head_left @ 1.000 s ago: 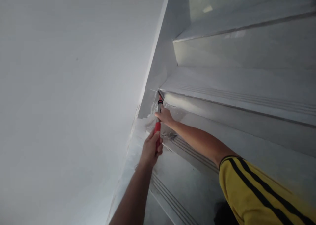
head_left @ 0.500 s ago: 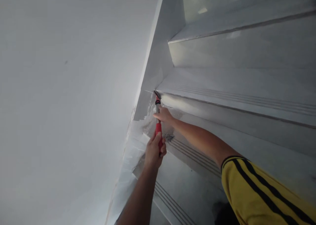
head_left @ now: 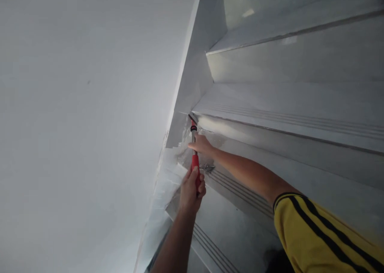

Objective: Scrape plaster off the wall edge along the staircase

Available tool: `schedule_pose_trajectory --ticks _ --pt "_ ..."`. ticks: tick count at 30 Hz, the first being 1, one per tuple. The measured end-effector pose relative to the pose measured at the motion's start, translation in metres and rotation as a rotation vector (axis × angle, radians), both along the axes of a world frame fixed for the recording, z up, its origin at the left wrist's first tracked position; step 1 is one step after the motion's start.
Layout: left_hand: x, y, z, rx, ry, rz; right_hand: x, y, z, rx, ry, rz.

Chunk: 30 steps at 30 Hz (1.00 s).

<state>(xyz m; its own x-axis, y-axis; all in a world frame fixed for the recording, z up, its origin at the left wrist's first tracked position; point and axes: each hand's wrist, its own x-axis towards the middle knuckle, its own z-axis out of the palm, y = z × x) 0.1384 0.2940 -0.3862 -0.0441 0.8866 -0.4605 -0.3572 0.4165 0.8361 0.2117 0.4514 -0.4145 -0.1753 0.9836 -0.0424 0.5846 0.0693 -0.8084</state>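
A scraper (head_left: 195, 160) with a red grip, a grey shaft and a dark, wide blade is held in both hands, pointing away from me. My left hand (head_left: 192, 189) is closed around the red grip at the near end. Farther up, my right hand (head_left: 202, 144) grips the grey shaft below the head. The blade rests at the corner where a stair tread's front edge meets the grey skirting tile (head_left: 192, 73). Whitish smears mark the skirting just below the blade. A small crumpled-looking grey piece (head_left: 207, 168) lies on the step beside my left hand.
A white wall (head_left: 84, 125) fills the left side. Grey tiled stairs (head_left: 285, 97) with grooved edges rise to the right. Below the skirting tile's broken-looking end, the wall base (head_left: 162, 177) is rough and pale. The yellow sleeve (head_left: 315, 233) covers my right upper arm.
The view has shifted slightly, so everything sits a little lower and farther right. Both hands keep their hold on the scraper, and its blade stays at about the same corner.
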Motion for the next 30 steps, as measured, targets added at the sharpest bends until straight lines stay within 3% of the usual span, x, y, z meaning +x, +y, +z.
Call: schedule_pose_trajectory --ticks 4,19,30 --pt "0.0 -0.002 -0.01 0.032 -0.015 0.002 0.001 0.0 -0.006 0.009 -0.03 0.008" --pt "-0.005 -0.004 -0.012 0.006 0.003 0.016 -0.004 -0.001 -0.012 -0.005 -0.026 0.021" --pt "0.0 -0.001 0.009 -0.058 0.027 0.031 -0.001 -0.001 -0.005 -0.027 0.063 0.035"
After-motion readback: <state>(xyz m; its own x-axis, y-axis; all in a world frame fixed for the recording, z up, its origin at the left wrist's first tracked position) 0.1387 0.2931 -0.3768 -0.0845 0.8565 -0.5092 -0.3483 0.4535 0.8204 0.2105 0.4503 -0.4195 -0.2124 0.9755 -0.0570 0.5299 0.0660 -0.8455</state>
